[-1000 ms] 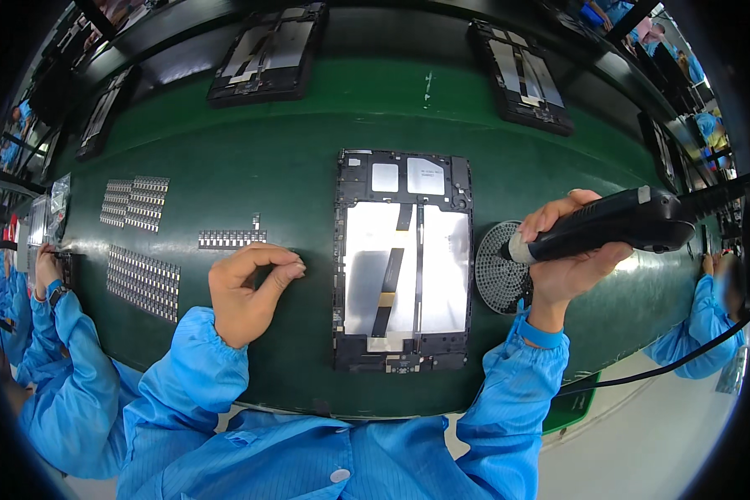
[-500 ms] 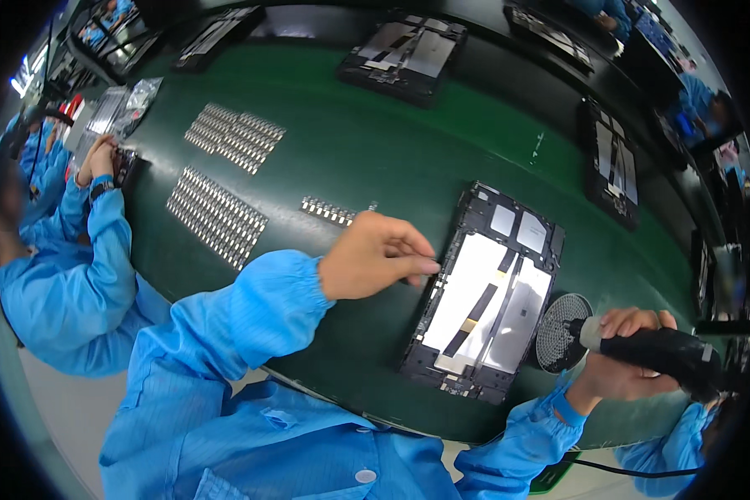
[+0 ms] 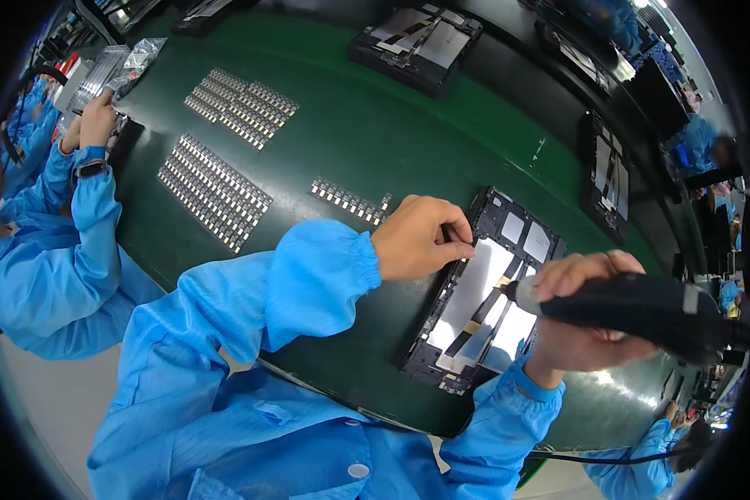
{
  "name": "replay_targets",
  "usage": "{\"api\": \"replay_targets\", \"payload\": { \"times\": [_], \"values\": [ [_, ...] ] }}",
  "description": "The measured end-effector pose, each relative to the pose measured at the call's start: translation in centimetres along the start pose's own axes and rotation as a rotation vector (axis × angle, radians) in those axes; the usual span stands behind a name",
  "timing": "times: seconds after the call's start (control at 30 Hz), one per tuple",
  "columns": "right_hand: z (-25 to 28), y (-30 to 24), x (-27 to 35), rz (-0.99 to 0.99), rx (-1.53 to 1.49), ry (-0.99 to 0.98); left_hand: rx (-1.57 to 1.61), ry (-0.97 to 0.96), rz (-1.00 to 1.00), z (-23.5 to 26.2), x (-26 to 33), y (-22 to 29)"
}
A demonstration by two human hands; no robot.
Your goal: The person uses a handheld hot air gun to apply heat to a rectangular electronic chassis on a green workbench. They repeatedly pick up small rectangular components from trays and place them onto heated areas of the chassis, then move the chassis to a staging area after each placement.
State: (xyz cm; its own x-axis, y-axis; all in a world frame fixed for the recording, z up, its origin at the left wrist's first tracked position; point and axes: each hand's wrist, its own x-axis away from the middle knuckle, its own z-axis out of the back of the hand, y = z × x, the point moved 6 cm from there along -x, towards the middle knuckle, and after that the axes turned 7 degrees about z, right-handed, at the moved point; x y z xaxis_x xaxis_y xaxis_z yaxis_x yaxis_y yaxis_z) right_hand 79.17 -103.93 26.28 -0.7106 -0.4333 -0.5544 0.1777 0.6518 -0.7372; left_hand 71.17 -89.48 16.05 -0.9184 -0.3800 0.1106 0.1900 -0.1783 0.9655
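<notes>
An opened tablet (image 3: 498, 283) lies on the green bench in front of me, its silver plates and dark ribbon cables showing. My left hand (image 3: 425, 237) is at its left edge, thumb and finger pinched together. Whatever may be between those fingertips is too small to make out. In my right hand (image 3: 575, 342) is a black electric screwdriver (image 3: 642, 308), held nearly level above the tablet's right side. Its tip points left, over the tablet and toward my left hand. Just left of the tablet sits a short row of small metallic parts (image 3: 348, 200).
Two larger blocks of small parts (image 3: 217, 192) (image 3: 240, 107) lie farther left. More opened tablets (image 3: 417, 46) (image 3: 610, 171) stand along the dark rail at the back and right. A co-worker in blue (image 3: 54, 250) sits at the left beside clear bags (image 3: 137, 67).
My right hand has brought the screwdriver up and left from beside the round screw dish, now hidden, to above the tablet. My left hand has shifted right onto the tablet's edge.
</notes>
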Motion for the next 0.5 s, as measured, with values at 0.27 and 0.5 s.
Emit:
{"api": "replay_targets", "payload": {
  "times": [0.27,0.5],
  "values": [
    [0.5,3.1,0.2,-0.124,0.029,-0.024,0.064,-0.127,0.231,0.2,-1.0,-0.8],
    [-1.3,2.6,-0.9,-0.111,-0.079,-0.025,0.172,-0.172,0.281,-0.1,-1.3,-1.3]
  ]
}}
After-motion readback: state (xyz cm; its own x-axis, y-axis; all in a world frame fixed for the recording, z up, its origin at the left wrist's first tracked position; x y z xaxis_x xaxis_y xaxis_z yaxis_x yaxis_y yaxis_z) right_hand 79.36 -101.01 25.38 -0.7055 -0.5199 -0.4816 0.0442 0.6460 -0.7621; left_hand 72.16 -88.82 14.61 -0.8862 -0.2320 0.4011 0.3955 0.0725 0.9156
